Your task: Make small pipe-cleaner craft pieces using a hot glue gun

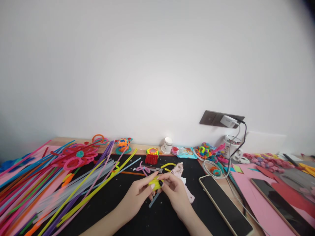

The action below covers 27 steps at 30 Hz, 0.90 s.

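A small bundle of yellow pipe cleaner (154,185) is pinched between both hands over a black mat (172,213). My left hand (137,193) grips it from the left, thumb on the near side. My right hand (173,188) holds its right end, with a dark-nailed thumb pressed to it. A grey-blue strip (154,200) sticks out below the fingers; whether it is joined to the bundle I cannot tell. Just beyond the hands lie pliers with yellow handles (168,165), a purple pipe-cleaner bow (143,168) and a crumpled pale wrapper (178,168).
Many coloured pipe cleaners (81,196) spread over the left side. Along the wall stand a paper cup (167,145), a red-and-yellow pipe-cleaner piece (152,156) and a mug (231,147). To the right lie a phone (225,205), a second phone (280,203), pink sheets and a white cable (232,188).
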Motion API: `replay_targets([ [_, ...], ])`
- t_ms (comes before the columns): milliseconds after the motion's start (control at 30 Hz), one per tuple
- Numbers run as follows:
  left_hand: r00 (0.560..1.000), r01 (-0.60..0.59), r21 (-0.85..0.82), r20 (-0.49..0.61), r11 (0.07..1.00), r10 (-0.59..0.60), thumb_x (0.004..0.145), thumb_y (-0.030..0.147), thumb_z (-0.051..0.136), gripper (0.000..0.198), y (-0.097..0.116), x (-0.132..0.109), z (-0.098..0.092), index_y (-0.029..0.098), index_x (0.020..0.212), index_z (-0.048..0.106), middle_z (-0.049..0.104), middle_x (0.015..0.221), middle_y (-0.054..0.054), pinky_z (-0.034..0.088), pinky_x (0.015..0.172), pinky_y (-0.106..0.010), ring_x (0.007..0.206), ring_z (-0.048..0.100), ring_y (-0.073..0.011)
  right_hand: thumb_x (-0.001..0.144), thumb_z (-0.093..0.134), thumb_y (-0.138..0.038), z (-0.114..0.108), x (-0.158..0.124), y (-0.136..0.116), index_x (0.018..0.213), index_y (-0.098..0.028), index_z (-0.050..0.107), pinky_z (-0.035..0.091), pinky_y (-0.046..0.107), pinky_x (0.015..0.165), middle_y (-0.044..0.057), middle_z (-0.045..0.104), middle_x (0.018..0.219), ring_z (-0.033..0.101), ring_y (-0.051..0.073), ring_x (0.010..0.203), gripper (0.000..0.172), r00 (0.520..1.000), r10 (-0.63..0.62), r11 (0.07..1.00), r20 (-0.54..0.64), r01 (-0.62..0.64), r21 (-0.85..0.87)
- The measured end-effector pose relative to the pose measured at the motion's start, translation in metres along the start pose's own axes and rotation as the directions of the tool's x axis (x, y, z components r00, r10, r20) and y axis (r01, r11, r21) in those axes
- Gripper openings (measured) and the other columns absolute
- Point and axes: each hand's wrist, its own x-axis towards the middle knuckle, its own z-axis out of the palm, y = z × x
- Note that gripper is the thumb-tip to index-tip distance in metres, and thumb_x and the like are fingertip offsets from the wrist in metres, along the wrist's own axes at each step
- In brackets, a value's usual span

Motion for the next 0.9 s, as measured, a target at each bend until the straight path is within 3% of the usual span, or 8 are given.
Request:
replay_targets([
  [600,1.000,0.018,0.065,-0.009,0.998,-0.017,0.084,0.038,0.050,0.054,0.0070,-0.0001,0.0007,0.013,0.131,0.052,0.063,0.080,-0.004,0.047,0.067,-0.029,0.065,0.050,-0.0145,0.076,0.066,-0.022,-0.0021,-0.0001,0.0053,0.082,-0.021,0.065,0.048,0.028,0.063,0.000,0.062,0.078,0.060,0.016,0.065,0.006,1.000,-0.021,1.000,0.020,0.021,0.007],
  [900,1.000,0.009,0.037,-0.009,0.999,-0.009,0.084,0.035,0.050,0.050,0.0061,-0.0002,0.0004,0.015,0.131,0.053,0.063,0.080,-0.004,0.047,0.067,-0.030,0.065,0.050,-0.0148,0.075,0.068,-0.026,0.0017,0.0004,0.0020,0.094,-0.023,0.059,0.049,0.028,0.060,0.002,0.067,0.082,0.063,0.018,0.069,0.021,1.000,0.004,0.995,0.024,-0.006,0.099],
])
